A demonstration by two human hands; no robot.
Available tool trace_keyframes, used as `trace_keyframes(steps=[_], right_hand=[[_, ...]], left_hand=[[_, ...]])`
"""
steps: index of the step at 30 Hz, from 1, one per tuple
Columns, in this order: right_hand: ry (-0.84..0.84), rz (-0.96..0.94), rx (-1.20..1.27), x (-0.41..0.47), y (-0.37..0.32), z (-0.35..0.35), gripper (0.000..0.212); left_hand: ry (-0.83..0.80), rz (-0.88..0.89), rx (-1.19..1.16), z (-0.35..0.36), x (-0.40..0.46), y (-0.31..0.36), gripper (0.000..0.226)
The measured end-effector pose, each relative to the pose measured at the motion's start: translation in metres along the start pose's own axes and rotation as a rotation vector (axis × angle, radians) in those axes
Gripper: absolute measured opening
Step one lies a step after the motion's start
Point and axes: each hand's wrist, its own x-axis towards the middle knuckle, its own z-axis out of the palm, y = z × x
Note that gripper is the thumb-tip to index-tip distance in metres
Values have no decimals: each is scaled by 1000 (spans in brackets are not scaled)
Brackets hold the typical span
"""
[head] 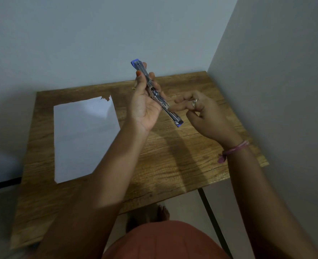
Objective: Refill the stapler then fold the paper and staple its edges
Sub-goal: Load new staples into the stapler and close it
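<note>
Wooden bench (173,156) carried paper (83,137) near its left edge; left hand (145,107) gripped the opened stapler (155,92), right hand (201,113) loosely curled, empty.

Blue-tipped silver stapler (155,92), white paper (85,137), brown wood-grain table (173,156)

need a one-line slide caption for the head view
Left hand holds the opened blue stapler above the wooden table; right hand hovers beside it; white paper lies flat, unfolded.
</note>
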Motion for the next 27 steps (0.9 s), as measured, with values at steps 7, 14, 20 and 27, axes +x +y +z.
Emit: trace_keyframes(steps=[7, 14, 20, 27], right_hand=[[57, 104, 228, -1, 3, -3, 44], [-211, 354, 648, -16, 20, 4, 55], [-21, 310, 734, -16, 24, 23, 49], [219, 295, 828, -13, 28, 22, 33]], left_hand=[[-7, -5, -9, -3, 1, -2, 24], [-26, 19, -75, -1, 3, 0, 20], [-5, 41, -52, -4, 3, -3, 18], [12, 27, 81, -14, 4, -8, 17]])
